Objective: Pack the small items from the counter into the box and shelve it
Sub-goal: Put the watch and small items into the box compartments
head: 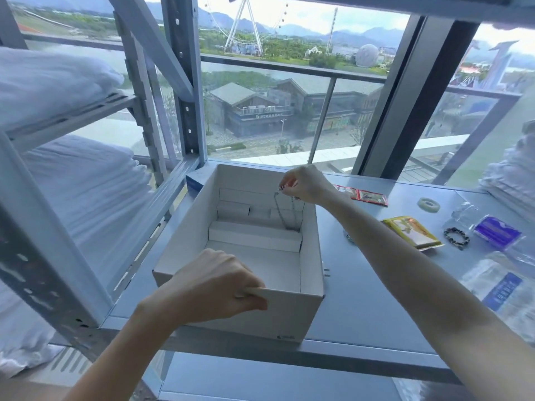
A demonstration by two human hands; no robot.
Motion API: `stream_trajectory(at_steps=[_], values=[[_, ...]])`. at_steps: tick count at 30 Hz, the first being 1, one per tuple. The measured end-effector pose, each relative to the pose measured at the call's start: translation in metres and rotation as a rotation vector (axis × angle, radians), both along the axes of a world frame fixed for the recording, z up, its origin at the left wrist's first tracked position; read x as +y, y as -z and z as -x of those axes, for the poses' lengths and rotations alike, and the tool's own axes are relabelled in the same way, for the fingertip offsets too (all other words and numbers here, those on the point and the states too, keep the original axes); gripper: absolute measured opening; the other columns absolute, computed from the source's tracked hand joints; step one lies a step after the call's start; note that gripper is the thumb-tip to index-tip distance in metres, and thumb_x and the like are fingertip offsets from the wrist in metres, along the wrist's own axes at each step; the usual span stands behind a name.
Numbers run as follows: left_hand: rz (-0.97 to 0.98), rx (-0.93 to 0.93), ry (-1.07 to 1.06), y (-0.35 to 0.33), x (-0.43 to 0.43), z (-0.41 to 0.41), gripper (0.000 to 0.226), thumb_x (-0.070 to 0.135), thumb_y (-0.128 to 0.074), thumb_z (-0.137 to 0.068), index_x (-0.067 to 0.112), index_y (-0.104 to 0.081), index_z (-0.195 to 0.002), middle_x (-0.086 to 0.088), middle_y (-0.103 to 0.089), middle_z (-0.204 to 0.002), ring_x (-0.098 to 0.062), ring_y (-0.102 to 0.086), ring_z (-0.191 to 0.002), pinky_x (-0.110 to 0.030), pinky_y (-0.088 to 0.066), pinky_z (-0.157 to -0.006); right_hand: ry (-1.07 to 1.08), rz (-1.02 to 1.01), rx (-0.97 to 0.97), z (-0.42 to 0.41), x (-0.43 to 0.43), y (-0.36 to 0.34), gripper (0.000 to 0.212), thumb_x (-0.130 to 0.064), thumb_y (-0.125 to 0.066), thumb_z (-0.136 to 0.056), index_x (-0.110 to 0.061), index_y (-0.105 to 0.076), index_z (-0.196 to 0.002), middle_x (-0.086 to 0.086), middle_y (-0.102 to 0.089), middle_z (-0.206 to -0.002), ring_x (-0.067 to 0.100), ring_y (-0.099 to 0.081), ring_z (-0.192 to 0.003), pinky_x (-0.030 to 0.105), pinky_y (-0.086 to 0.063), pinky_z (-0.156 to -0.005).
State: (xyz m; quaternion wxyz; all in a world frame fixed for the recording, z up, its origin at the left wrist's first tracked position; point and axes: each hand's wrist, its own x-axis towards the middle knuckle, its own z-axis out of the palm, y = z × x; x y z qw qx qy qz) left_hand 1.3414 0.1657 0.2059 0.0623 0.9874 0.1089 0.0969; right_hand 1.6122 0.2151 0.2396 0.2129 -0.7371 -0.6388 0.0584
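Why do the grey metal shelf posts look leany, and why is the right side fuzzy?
Head view: the wide-angle lens tilts the grey metal shelf posts and dark window frame toward the edges; the clear plastic bags at the right edge smear; the thin silver chain pinched by the right hand over the white cardboard box looks sharp in even daylight.
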Motion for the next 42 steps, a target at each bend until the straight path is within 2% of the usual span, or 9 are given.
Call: stream_trajectory(at_steps=[5, 10, 16, 20, 23, 25, 28, 33, 42], values=[[-0.031, -0.003, -0.023, 0.004, 0.001, 0.001, 0.056, 0.071, -0.022, -0.081, 0.035, -0.063, -0.092, 0.016, -0.067, -0.081, -0.012, -0.058, -0.072, -0.025, -0.040, -0.058, -0.022, 0.108, -0.264, 0.006, 0.009, 0.011, 0.024, -0.004, -0.056, -0.082, -0.019, -0.071, -0.092, 0.002, -0.068, -0.096, 0.022, -0.062, -0.084, 0.029, -0.051, -0.069], [-0.022, -0.004, -0.027, 0.003, 0.000, 0.001, 0.048, 0.068, -0.029, -0.082, 0.036, -0.064, -0.091, 0.014, -0.068, -0.079, -0.014, -0.058, -0.069, -0.025, -0.041, -0.057, -0.025, 0.177, -0.392, 0.005, 0.012, 0.016, 0.038, 0.007, -0.046, -0.079, -0.021, -0.070, -0.085, 0.001, -0.066, -0.099, 0.025, -0.062, -0.084, 0.028, -0.046, -0.064], [0.009, -0.001, -0.033, -0.001, -0.003, 0.002, 0.042, 0.065, -0.034, -0.083, 0.038, -0.064, -0.093, 0.015, -0.068, -0.080, -0.015, -0.057, -0.069, -0.025, -0.041, -0.056, -0.021, 0.127, -0.330, 0.001, 0.013, 0.019, 0.033, 0.001, -0.047, -0.080, -0.020, -0.072, -0.086, -0.001, -0.066, -0.101, 0.023, -0.060, -0.085, 0.027, -0.042, -0.064], [0.039, -0.016, -0.021, -0.002, -0.003, 0.002, 0.038, 0.064, -0.037, -0.082, 0.040, -0.065, -0.090, 0.016, -0.067, -0.075, -0.014, -0.056, -0.066, -0.019, -0.032, -0.052, -0.094, 0.098, -0.221, -0.001, 0.005, 0.014, 0.025, -0.006, -0.051, -0.080, -0.020, -0.072, -0.085, -0.008, -0.063, -0.082, 0.019, -0.060, -0.081, 0.027, -0.044, -0.066], [0.070, -0.007, -0.020, -0.003, -0.001, 0.003, 0.042, 0.066, -0.033, -0.080, 0.039, -0.064, -0.090, 0.016, -0.066, -0.076, -0.013, -0.054, -0.067, -0.022, -0.034, -0.053, -0.222, 0.141, -0.149, -0.006, -0.003, 0.011, 0.014, -0.018, -0.057, -0.083, -0.021, -0.069, -0.077, -0.013, -0.063, -0.070, 0.009, -0.058, -0.070, 0.027, -0.046, -0.068], [0.068, 0.017, -0.027, -0.003, 0.002, 0.007, 0.044, 0.068, -0.032, -0.079, 0.038, -0.063, -0.090, 0.016, -0.065, -0.078, -0.013, -0.053, -0.069, -0.024, -0.036, -0.055, -0.276, 0.149, -0.105, -0.010, -0.012, 0.009, 0.019, -0.027, -0.057, -0.086, -0.021, -0.067, -0.071, -0.013, -0.065, -0.065, 0.000, -0.052, -0.058, 0.020, -0.042, -0.062], [0.113, 0.052, -0.051, -0.005, 0.008, 0.017, 0.040, 0.070, -0.036, -0.078, 0.042, -0.063, -0.088, 0.019, -0.064, -0.078, -0.010, -0.051, -0.071, -0.020, -0.035, -0.056, -0.348, 0.127, -0.054, -0.013, -0.027, 0.010, 0.027, -0.035, -0.053, -0.090, -0.027, -0.066, -0.068, -0.013, -0.066, -0.062, -0.004, -0.055, -0.055, 0.010, -0.040, -0.058], [0.177, 0.122, -0.109, -0.010, 0.014, 0.028, 0.028, 0.068, -0.044, -0.076, 0.050, -0.060, -0.088, 0.024, -0.063, -0.079, -0.002, -0.053, -0.070, -0.025, -0.041, -0.059, -0.347, 0.032, -0.094, -0.013, -0.041, 0.019, 0.041, -0.035, -0.045, -0.095, -0.021, -0.066, -0.063, -0.010, -0.065, -0.059, 0.003, -0.059, -0.056, 0.021, -0.044, -0.062], [0.161, 0.194, -0.205, -0.011, 0.019, 0.038, 0.031, 0.078, -0.033, -0.069, 0.063, -0.053, -0.087, 0.037, -0.060, -0.086, 0.007, -0.053, -0.080, -0.023, -0.042, -0.064, -0.289, -0.056, -0.120, -0.007, -0.057, 0.021, 0.052, -0.034, -0.039, -0.098, -0.025, -0.059, -0.051, -0.006, -0.066, -0.058, 0.010, -0.061, -0.058, 0.031, -0.048, -0.072]])
